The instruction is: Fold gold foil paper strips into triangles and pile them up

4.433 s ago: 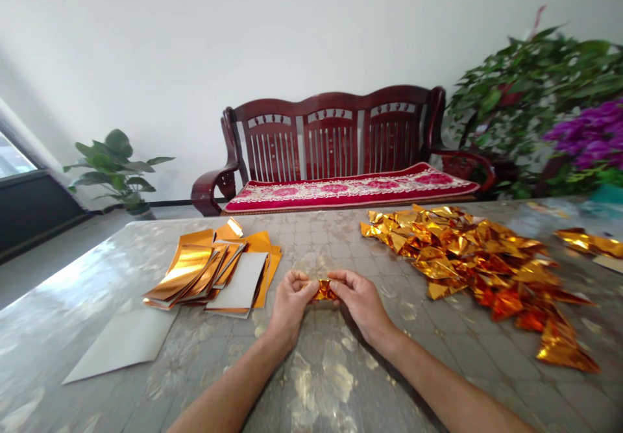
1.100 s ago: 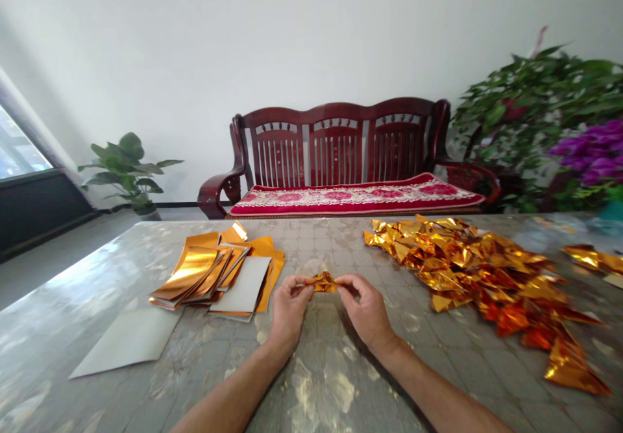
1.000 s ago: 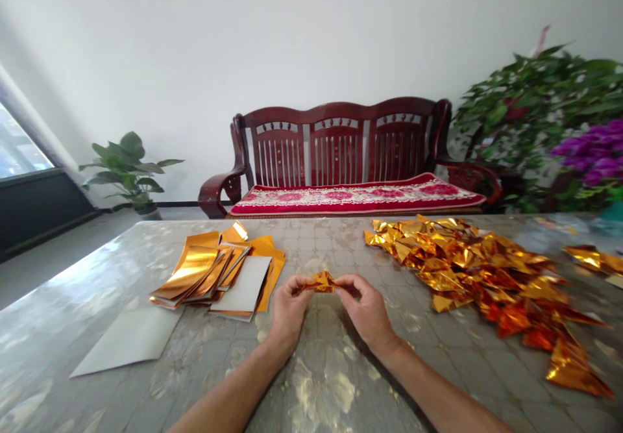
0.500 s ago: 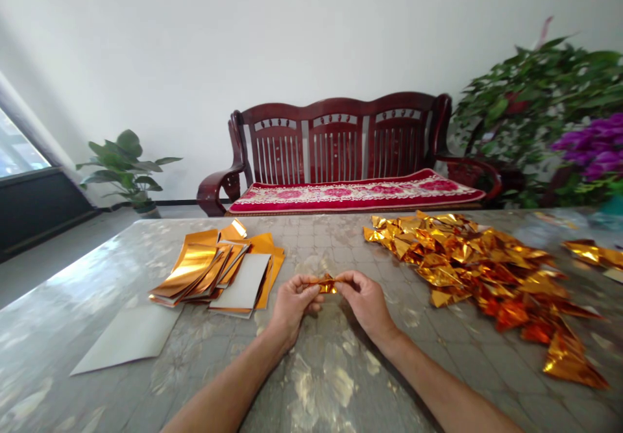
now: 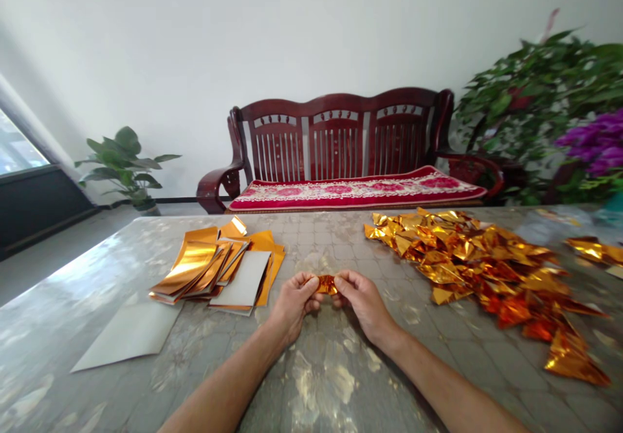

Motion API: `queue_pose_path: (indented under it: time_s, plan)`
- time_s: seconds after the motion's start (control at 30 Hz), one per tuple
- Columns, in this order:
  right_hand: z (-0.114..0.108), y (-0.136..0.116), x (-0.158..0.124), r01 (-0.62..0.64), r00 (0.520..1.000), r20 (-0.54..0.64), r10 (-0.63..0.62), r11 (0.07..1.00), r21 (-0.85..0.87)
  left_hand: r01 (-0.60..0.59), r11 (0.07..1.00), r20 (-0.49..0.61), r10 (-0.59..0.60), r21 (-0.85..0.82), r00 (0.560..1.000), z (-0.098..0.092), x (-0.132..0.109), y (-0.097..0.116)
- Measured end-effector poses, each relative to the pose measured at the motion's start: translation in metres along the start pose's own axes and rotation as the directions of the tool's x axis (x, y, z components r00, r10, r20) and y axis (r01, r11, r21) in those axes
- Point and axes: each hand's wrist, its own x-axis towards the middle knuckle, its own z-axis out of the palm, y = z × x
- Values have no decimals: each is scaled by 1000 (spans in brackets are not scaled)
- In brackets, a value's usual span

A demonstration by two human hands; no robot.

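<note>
A small folded piece of gold foil paper [image 5: 326,284] is pinched between both hands just above the table [image 5: 316,387]. My left hand [image 5: 292,303] grips its left end with curled fingers. My right hand [image 5: 363,301] grips its right end the same way. To the left lies a loose stack of flat gold foil sheets [image 5: 214,267], some showing their white backs. To the right spreads a heap of folded gold foil pieces [image 5: 481,267].
A single white-backed sheet [image 5: 129,332] lies at the near left. More gold foil [image 5: 596,251] sits at the far right edge. Beyond the table stand a dark wooden bench with a red cushion [image 5: 341,160], a potted plant [image 5: 124,167] and flowering plants [image 5: 559,108].
The hands have drawn closer together and lowered slightly toward the table. The foil piece between them now looks more compact than a second ago.
</note>
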Motion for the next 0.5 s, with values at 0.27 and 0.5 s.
queue_pose_path:
  time_s: [0.27,0.5]
  plan:
    - [0,-1,0,-59,998,12,58,993,101,49,998,81,-45,-51,996,1,-1,-1]
    - [-1,1,0,-72,997,33,67,976,206,91,992,155,-76,-89,985,0,0,-5]
